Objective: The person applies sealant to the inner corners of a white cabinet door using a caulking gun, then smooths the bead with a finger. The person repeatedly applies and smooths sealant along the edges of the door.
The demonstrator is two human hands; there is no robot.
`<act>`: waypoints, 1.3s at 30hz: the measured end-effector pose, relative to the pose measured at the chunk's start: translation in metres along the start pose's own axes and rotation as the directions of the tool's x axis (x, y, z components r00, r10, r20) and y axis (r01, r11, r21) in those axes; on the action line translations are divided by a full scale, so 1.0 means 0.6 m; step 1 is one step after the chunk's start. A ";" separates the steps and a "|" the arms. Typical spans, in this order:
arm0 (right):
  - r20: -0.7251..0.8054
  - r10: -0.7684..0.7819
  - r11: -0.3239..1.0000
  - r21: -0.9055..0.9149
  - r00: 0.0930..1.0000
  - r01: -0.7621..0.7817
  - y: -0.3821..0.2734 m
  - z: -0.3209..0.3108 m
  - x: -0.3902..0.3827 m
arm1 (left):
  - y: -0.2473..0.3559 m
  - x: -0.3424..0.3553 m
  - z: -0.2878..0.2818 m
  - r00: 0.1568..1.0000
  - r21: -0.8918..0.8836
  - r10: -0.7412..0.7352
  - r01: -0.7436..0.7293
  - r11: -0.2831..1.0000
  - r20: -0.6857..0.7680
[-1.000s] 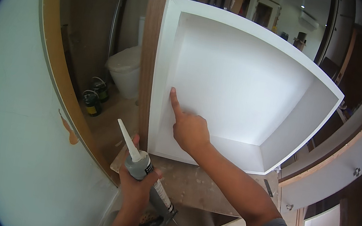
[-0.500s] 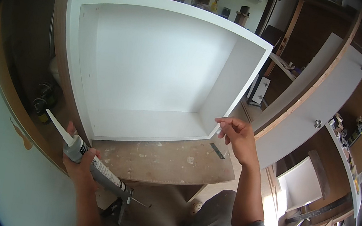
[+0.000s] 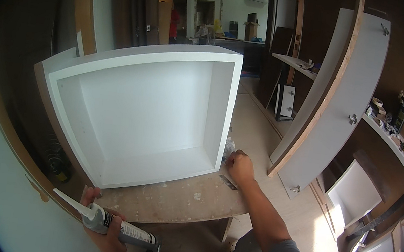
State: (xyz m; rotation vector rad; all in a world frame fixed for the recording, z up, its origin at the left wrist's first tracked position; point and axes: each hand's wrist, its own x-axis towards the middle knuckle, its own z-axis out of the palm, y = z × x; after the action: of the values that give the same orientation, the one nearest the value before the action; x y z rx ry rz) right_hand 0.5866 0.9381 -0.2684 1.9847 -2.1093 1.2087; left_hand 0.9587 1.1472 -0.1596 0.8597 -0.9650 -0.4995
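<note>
**Sealant tube in the left hand, right hand off at the box's side**

From where I stand, the left hand [image 3: 108, 238] is wrapped around a grey sealant tube [image 3: 133, 232], its fingers and thumb clamped on the body. The white nozzle [image 3: 72, 201] pokes out past that hand to the left, tilted a little upward, pointing away from the right hand [image 3: 241, 168]. The two hands are well apart, the right one reaching farther forward.

Between and ahead of them stands an open white box [image 3: 150, 111], its hollow side facing the person. Its lower left corner is just beyond the left fingertips, and its right edge is just beside the right hand. The right fingers are curled in next to a crumpled, pale wad [image 3: 230, 147]; I cannot tell whether they are gripping it.

Under the box, in front of the left hand, is a worn brown desk [image 3: 161, 205]. A dark metal strip [image 3: 228, 181] lies on it, just on the near side of the right hand. Well off to the right of that hand stands a long white panel [image 3: 332, 143] with metal hinges.
</note>
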 end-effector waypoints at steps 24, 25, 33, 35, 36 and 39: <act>0.450 -0.626 0.049 0.838 0.637 -0.543 -0.153 -0.099 -0.486 | 0.158 -0.019 0.147 0.906 -0.546 -0.072 0.313 0.777 0.417; 0.423 -0.627 -0.131 0.771 0.655 -0.623 -0.164 -0.101 -0.487 | 0.164 -0.024 0.152 0.915 -0.545 -0.066 0.293 0.786 0.397; 0.366 -0.636 -0.371 0.627 0.680 -0.685 -0.210 -0.036 -0.553 | 0.193 -0.030 0.134 0.927 -0.676 -0.041 0.302 0.672 0.373; 0.386 -0.630 -0.354 0.630 0.674 -0.692 -0.193 -0.013 -0.570 | 0.195 -0.029 0.129 0.925 -0.730 -0.003 0.301 0.614 0.379; 0.392 -0.627 -0.348 0.632 0.673 -0.693 -0.185 -0.003 -0.578 | 0.195 -0.030 0.128 0.922 -0.723 -0.006 0.307 0.618 0.386; 0.414 -0.605 -0.341 0.637 0.680 -0.691 -0.163 0.016 -0.593 | 0.195 -0.036 0.125 0.925 -0.690 -0.013 0.292 0.662 0.379</act>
State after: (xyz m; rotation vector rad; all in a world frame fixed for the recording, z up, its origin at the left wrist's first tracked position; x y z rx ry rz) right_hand 0.7455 1.2447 -0.3989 3.2022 0.0219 3.8468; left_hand 0.8832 1.1998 -0.0533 0.0946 -0.8851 -1.1341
